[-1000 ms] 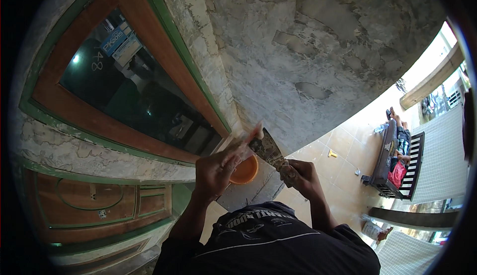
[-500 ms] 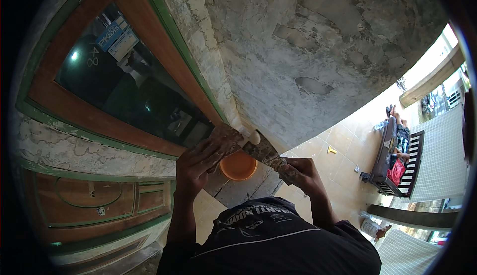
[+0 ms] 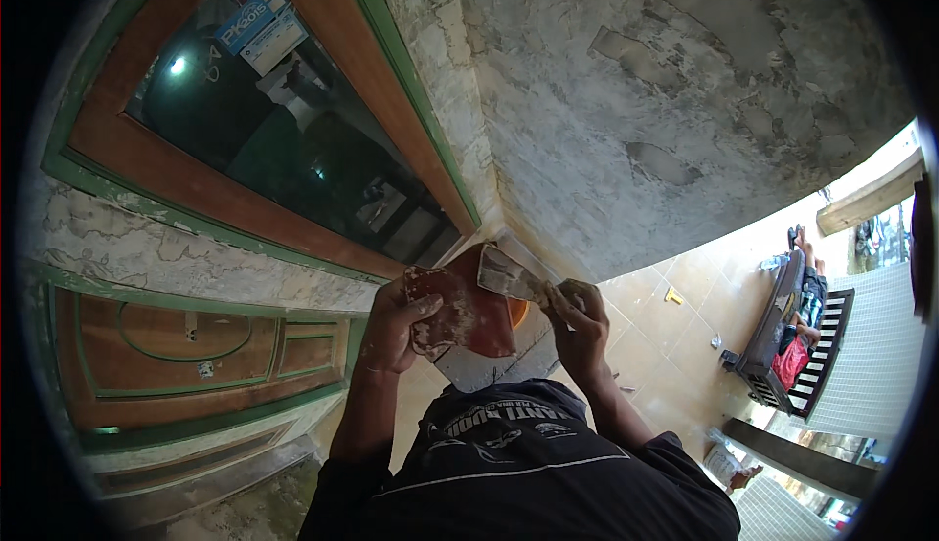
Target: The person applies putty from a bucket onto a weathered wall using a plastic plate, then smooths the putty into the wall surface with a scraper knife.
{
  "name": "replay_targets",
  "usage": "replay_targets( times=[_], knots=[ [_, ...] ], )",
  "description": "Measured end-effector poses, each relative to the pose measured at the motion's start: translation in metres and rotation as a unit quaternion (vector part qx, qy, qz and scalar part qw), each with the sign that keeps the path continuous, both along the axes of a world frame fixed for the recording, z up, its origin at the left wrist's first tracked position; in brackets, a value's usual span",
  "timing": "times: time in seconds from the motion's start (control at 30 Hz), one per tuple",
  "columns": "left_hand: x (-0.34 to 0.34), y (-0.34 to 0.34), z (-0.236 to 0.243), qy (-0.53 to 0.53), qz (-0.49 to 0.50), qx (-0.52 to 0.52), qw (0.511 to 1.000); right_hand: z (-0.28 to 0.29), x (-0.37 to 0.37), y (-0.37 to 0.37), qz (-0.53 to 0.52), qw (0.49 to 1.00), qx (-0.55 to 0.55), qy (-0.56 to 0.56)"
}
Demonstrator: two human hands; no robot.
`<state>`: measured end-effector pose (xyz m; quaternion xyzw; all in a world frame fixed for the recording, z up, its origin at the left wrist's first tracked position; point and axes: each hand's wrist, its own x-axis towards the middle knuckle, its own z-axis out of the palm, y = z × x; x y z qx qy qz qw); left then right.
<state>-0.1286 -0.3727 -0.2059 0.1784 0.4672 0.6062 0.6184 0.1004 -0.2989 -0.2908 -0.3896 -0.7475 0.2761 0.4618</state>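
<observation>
My left hand (image 3: 393,331) grips a reddish, putty-smeared flat board (image 3: 479,318) by its left end, thumb on top. My right hand (image 3: 581,334) is closed round the handle of a putty knife (image 3: 503,273). The knife's wide, coated blade points up and left, over the board's upper right part; whether the two touch I cannot tell. Behind and below the board, an orange basin (image 3: 519,312) shows only in part. The basin is by the grey plank surface (image 3: 484,368) in front of me.
A patchy grey plastered wall (image 3: 626,101) rises ahead, meeting the wood-framed window (image 3: 421,184) at a corner on the left. To the right, a person (image 3: 811,301) lies on a dark bench (image 3: 773,326). A yellow tool (image 3: 674,295) lies on the tiled floor (image 3: 636,331).
The board in my left hand now shows its broad face and covers much of the basin. The putty knife has turned, its blade now over the board. The view has shifted slightly.
</observation>
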Motion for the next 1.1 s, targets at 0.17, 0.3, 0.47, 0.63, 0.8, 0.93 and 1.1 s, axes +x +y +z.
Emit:
replay_targets(
  times=[0.17,0.3,0.47,0.63,0.8,0.93,1.1],
  knots=[
    [-0.02,-0.011,-0.005,0.022,0.01,0.029,0.999,0.004,0.021,0.004,-0.017,0.994,0.045,-0.094],
    [-0.012,-0.005,-0.002,0.058,0.079,0.032,0.995,0.016,0.034,-0.001,0.054,0.975,-0.217,0.015],
    [0.008,0.002,0.002,0.18,0.126,0.046,0.974,0.039,0.036,-0.006,0.188,0.864,-0.458,0.091],
    [0.026,-0.002,-0.002,0.338,0.08,0.049,0.936,0.034,0.034,0.002,0.199,0.839,-0.494,0.107],
    [0.034,-0.001,0.002,0.528,0.027,0.127,0.839,0.034,0.04,0.008,0.227,0.819,-0.509,0.135],
    [0.027,0.003,-0.007,0.602,-0.018,0.188,0.776,0.04,0.045,0.009,0.216,0.825,-0.506,0.128],
    [0.027,0.01,-0.01,0.681,-0.012,0.24,0.692,0.046,0.046,0.008,0.177,0.848,-0.481,0.133]
  ],
)
